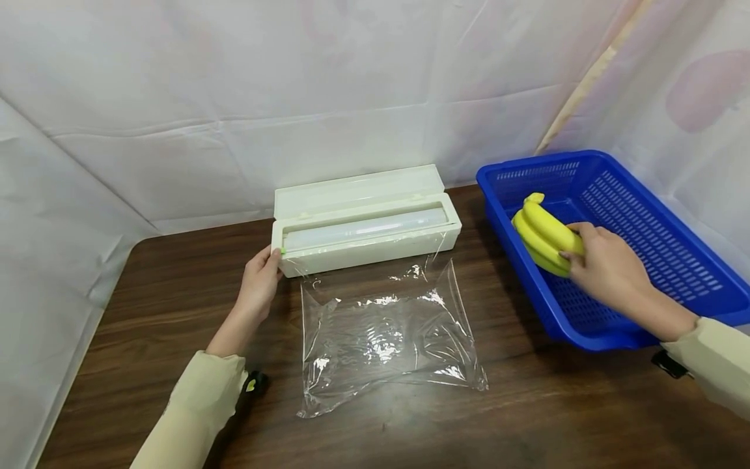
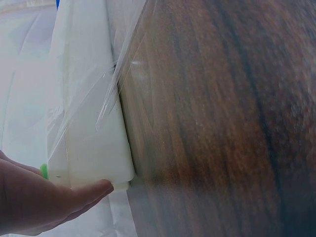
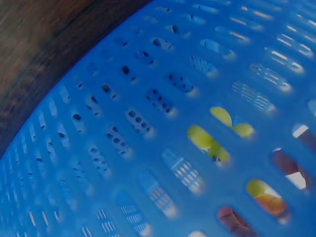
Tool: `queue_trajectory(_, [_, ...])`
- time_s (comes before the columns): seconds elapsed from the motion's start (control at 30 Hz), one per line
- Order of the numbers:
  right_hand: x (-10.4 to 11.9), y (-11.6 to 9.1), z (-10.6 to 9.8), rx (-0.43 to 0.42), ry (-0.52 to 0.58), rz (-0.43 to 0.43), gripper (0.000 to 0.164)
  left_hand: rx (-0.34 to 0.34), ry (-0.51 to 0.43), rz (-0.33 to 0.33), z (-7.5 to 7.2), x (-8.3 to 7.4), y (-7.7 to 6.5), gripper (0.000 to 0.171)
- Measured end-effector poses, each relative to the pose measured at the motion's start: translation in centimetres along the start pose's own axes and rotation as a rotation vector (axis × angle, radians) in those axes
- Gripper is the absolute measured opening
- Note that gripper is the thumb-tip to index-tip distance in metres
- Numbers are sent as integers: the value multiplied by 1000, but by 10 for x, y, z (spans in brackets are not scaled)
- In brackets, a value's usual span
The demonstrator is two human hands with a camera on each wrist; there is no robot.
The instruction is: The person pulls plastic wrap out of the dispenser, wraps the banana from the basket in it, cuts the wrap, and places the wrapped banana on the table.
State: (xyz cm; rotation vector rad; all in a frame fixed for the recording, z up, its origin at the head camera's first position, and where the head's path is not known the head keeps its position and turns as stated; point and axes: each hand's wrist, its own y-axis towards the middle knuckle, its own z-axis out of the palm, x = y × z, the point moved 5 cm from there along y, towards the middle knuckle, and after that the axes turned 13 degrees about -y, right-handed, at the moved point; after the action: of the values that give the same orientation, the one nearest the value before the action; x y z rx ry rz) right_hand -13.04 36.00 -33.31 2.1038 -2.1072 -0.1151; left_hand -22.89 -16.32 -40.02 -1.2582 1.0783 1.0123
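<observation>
A pale sleeve [image 1: 196, 397] led to the left hand [image 1: 258, 284], its fingers clamped on the white box [image 1: 375, 252] behind clear film [image 1: 381, 339] on the counter [image 1: 527, 417], while the right hand [image 1: 612, 264] had fingers round bananas [image 1: 541, 231] inside the blue basket [image 1: 530, 286].

I can read no text, label, brand, number or sign in any view.
On the dark device [image 1: 260, 381] by my left sleeve [image 1: 202, 391], a small yellow-green mark [image 1: 251, 385] is too small for me to make out as a letter or logo. On the white box [image 2: 91, 153], a tiny dark fleck [image 2: 58, 176] gives me nothing legible, and the pink shape [image 1: 711, 91] on the hanging sheet [image 1: 351, 78] bears no characters I can read.
</observation>
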Motion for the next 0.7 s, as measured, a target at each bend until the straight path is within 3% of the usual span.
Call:
queue_trajectory(0.43, [-2, -7, -18, -116, 11, 29, 49, -16, -8, 7, -2, 2, 0, 55])
queue_trajectory(0.7, [-6, -13, -25, -142, 33, 52, 49, -27, -11, 16, -3, 3, 2, 55])
